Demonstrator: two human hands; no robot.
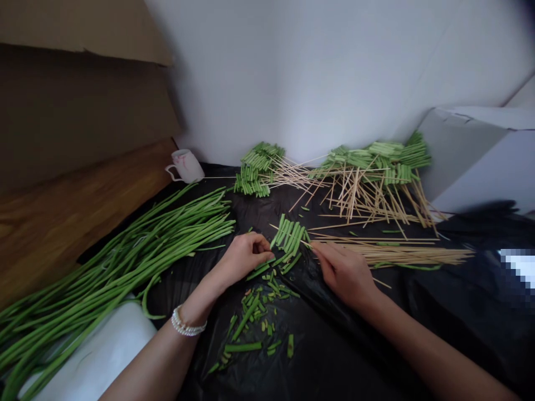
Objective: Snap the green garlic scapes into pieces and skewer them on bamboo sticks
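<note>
My right hand (345, 270) pinches the blunt end of a thin wooden skewer (306, 244). Several short cut lengths of green bean (288, 234) sit side by side on that skewer, and its pointed tip sticks out on the left. Just left of them, my left hand (244, 256) is closed, thumb against curled fingers, with a green bean piece showing at the thumb tip. Loose cut pieces and small trimmings (254, 312) lie below the hands on black plastic sheeting (334, 345). Part of the left fingers' grip is hidden from view.
Long uncut green beans (167, 239) lie in a bundle at left, partly over a white plastic bag (104, 351). Filled skewers (259, 167) are piled at the back, with more (384, 161) at right. Bare skewers (418, 256), a white mug (188, 166) and a white box (472, 150) stand or lie around.
</note>
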